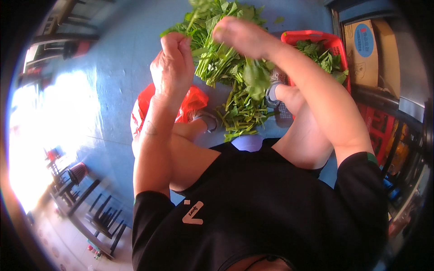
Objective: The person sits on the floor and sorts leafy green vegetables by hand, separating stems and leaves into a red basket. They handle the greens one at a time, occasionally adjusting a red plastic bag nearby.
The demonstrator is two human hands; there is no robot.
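Observation:
My left hand [173,64] is raised with thumb and forefinger pinched on a green stalk [192,23], which slants up to blurred leaves at the top edge. My right hand [242,39] is curled and motion-blurred above the pile. Blurred leafy greens [256,78] hang from beneath its palm. Between and beyond the hands lies a heap of long-stemmed leafy vegetables [217,61] on the blue floor, stem ends towards me. Nearer to me, short broken stem pieces [244,118] are scattered between my feet.
At my right foot stands a red plastic basket [344,50] holding loose leaves [320,56]. A red plastic bag [145,98] lies by my left foot. Cardboard boxes [362,67] stand on a shelf at right. Dark stools [105,216] and a bin [77,172] are at lower left.

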